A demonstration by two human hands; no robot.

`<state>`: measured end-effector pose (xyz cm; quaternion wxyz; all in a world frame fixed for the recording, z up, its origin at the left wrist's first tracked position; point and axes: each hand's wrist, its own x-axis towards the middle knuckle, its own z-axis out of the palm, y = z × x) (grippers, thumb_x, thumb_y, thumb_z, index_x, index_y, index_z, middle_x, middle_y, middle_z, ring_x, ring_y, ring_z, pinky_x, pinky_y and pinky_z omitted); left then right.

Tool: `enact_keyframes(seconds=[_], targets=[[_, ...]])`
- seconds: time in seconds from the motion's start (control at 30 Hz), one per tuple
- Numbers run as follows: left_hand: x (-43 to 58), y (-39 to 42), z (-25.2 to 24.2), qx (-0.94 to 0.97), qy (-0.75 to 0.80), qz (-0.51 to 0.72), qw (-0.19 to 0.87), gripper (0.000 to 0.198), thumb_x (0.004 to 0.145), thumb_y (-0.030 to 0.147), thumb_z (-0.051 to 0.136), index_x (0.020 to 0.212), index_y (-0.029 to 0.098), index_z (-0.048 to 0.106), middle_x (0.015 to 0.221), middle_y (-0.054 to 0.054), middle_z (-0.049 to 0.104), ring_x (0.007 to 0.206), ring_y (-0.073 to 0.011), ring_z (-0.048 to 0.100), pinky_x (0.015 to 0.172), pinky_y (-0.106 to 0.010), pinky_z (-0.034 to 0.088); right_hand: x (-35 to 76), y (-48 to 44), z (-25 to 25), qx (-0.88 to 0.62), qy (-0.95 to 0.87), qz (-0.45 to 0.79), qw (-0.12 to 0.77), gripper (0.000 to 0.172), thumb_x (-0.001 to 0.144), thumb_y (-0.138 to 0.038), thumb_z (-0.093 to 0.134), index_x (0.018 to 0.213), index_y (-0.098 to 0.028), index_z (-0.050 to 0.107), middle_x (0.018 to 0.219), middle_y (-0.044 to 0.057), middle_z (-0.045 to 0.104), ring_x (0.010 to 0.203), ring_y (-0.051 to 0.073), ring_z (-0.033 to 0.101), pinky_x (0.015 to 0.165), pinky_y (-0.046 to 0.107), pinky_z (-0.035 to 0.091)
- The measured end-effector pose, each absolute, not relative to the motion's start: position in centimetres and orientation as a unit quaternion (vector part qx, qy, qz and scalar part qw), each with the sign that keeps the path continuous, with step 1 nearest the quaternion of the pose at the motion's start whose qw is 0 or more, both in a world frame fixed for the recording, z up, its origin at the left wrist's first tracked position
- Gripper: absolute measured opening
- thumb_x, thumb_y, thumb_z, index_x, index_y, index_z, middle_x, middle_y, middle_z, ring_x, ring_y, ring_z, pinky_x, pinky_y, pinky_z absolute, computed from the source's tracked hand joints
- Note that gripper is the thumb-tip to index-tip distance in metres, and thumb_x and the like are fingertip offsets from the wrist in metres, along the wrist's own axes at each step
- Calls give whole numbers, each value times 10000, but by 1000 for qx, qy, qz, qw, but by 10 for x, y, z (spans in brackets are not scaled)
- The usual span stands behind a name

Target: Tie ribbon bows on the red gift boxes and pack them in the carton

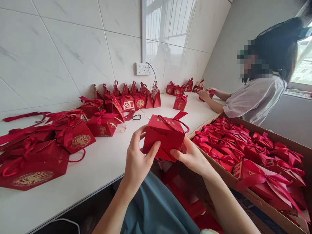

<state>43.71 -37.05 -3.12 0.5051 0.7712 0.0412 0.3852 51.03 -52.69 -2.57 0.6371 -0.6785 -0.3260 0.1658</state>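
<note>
Between both hands I hold a red gift box [162, 135] with gold lettering and a twisted red cord handle [174, 123], just over the table's front edge. My left hand [141, 151] grips its left side, thumb pressed on the near face. On the right side, my right hand [188, 154] is closed on the box, its thumb near the lower right corner. The fingers behind the box are partly hidden. A red ribbon end [180, 115] sticks out beyond the box's far edge.
Ribboned red gift boxes [31, 165] crowd the white table [102, 169] at left; more boxes [140, 101] line the wall. A carton [243, 191] full of similar boxes stands at right. Past it, a co-worker [255, 94] handles a small red box [210, 93].
</note>
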Motion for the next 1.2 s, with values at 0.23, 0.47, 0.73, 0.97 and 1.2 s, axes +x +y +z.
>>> enact_keyframes(seconds=[0.23, 0.47, 0.73, 0.97, 1.2], targets=[[440, -371, -34, 773, 45, 394, 495, 418, 800, 276, 628, 1186, 244, 471, 1151, -64, 589, 1020, -198, 607, 856, -334, 540, 512, -527, -28, -683, -329, 165, 631, 558, 781, -459, 638, 1253, -231, 444, 1222, 72, 587, 867, 215, 661, 863, 387, 524], [438, -369, -35, 774, 39, 405, 485, 428, 793, 280, 640, 1188, 237, 481, 1152, -66, 586, 1045, -199, 590, 854, -321, 535, 513, -528, -27, -689, -326, 168, 625, 581, 771, -469, 651, 1257, -237, 432, 1122, 58, 640, 849, 211, 664, 858, 382, 522], [439, -366, -39, 761, 13, 355, 543, 489, 798, 352, 633, 1237, 238, 451, 1207, -92, 560, 1123, -233, 552, 915, -355, 494, 517, -528, -36, -723, -311, 145, 600, 720, 700, -490, 716, 1297, -246, 395, 1137, 88, 621, 900, 237, 643, 748, 377, 563], [444, -370, -50, 589, -32, 391, 707, 551, 829, 687, 305, 1111, 248, 480, 1297, -94, 490, 1206, -262, 487, 950, -409, 462, 524, -524, -41, -577, -405, 180, 686, 1025, 577, -848, 488, 1429, -346, 216, 1512, 75, 229, 1226, 338, 466, 878, 496, 497], [450, -367, -78, 667, -158, 380, 621, 800, 774, 688, 421, 1419, 254, 235, 1495, -106, 243, 1400, -320, 166, 1127, -481, 230, 508, -500, -56, -545, -424, -4, 724, 1040, 679, -819, 406, 1464, -313, -53, 1534, 60, 160, 1391, 328, 191, 1081, 539, 274]])
